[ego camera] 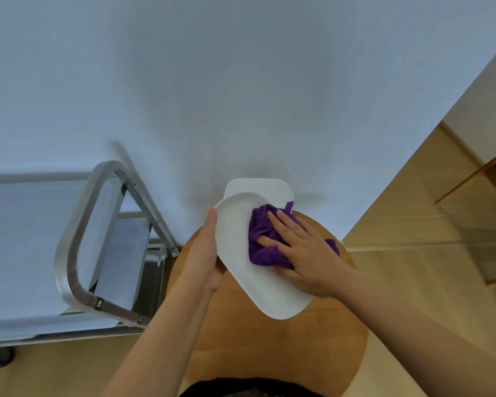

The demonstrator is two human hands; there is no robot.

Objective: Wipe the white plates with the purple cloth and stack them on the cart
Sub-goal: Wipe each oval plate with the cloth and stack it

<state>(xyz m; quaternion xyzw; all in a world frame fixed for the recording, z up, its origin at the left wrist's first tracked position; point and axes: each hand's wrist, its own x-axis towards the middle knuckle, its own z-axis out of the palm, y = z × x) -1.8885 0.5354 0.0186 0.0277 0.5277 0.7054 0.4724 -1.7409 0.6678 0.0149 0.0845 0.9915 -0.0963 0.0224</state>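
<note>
Head view: you're mid-wipe, left hand (pixel 204 253) gripping plate (pixel 241 253) edge above the table (pixel 269 339), right hand (pixel 304 253) spread flat pressing cloth (pixel 262 242) on it; next, stack on cart (pixel 26 239) left of table.

Soft, even, bluish light is seen throughout, with no harsh glare. A faint shadow is cast on the wall (pixel 241 96) behind the plates. Dull highlights are carried by the cart's metal handle (pixel 69 253). Straight lines are bent by wide-angle distortion toward the edges, where detail is softened.
</note>
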